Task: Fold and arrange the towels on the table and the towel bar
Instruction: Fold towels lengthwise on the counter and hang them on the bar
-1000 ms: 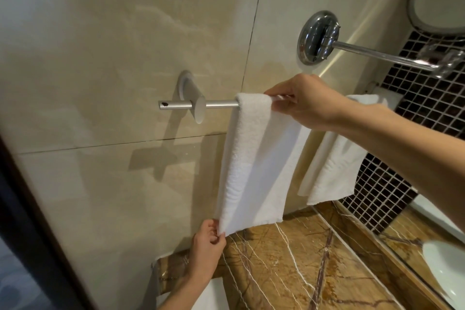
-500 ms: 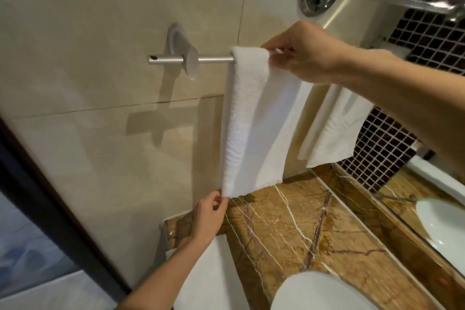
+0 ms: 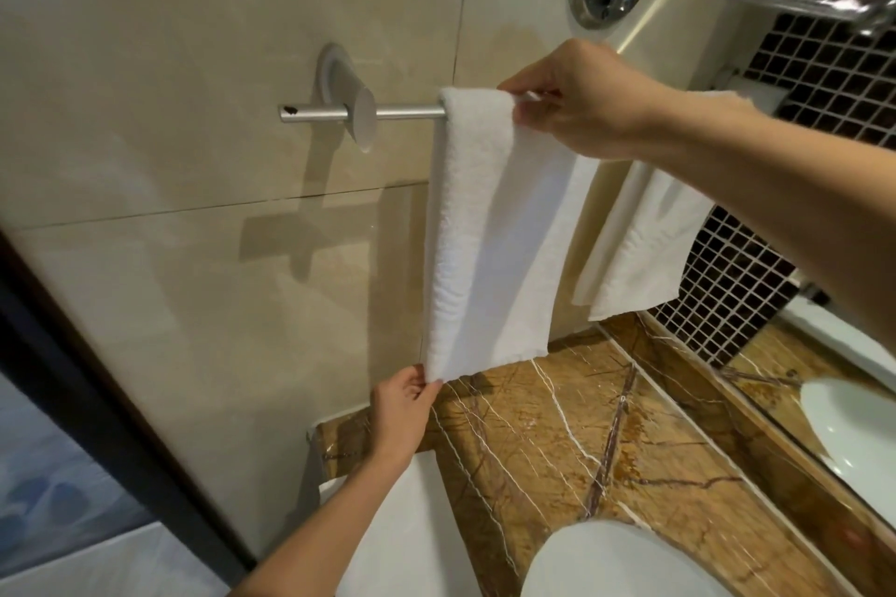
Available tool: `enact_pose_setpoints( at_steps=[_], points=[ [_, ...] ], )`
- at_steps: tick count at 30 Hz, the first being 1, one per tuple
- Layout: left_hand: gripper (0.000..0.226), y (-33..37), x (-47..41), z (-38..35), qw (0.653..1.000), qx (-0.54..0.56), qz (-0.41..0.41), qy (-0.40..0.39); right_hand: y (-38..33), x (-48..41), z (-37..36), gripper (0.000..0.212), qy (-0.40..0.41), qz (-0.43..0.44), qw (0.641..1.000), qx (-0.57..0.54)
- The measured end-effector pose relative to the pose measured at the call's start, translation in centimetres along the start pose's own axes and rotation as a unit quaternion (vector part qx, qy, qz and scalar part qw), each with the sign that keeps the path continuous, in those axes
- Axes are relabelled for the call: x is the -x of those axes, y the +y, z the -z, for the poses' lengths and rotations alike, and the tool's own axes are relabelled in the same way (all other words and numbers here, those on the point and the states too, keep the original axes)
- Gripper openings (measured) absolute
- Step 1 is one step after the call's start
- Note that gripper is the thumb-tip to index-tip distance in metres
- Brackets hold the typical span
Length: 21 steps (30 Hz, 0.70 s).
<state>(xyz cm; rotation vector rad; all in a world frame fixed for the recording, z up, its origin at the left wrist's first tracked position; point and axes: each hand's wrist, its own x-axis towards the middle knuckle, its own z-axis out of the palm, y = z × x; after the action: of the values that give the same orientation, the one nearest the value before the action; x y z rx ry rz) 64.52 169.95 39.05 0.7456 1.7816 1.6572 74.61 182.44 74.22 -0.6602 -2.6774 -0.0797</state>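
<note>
Since a second ago the view is sitting lower, and both grips are keeping their places on the white towel. The right grip is pinching the towel's top edge where it is draping over the towel bar, the cloth hanging from it toward 7 o'clock, while the left grip is pinching the bottom left corner, the towel rising toward 12 o'clock. A second towel is hanging at 3 o'clock of the first, above the marble desk.
</note>
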Motion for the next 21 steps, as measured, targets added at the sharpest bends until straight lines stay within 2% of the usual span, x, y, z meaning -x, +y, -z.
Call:
enact_pose_setpoints(
  at_steps=[10, 21],
  points=[
    [0.017, -0.1, -1.7, 0.4, 0.999, -0.050, -0.003, -0.003, 0.7, 0.7, -1.0, 0.025, 0.036, 0.012, 0.999, -0.005],
    [0.011, 0.9, -3.4, -1.9, 0.987, -0.153, -0.037, -0.013, 2.7, 1.2, -0.1, 0.022, 0.022, -0.021, 0.999, -0.019]
  ],
)
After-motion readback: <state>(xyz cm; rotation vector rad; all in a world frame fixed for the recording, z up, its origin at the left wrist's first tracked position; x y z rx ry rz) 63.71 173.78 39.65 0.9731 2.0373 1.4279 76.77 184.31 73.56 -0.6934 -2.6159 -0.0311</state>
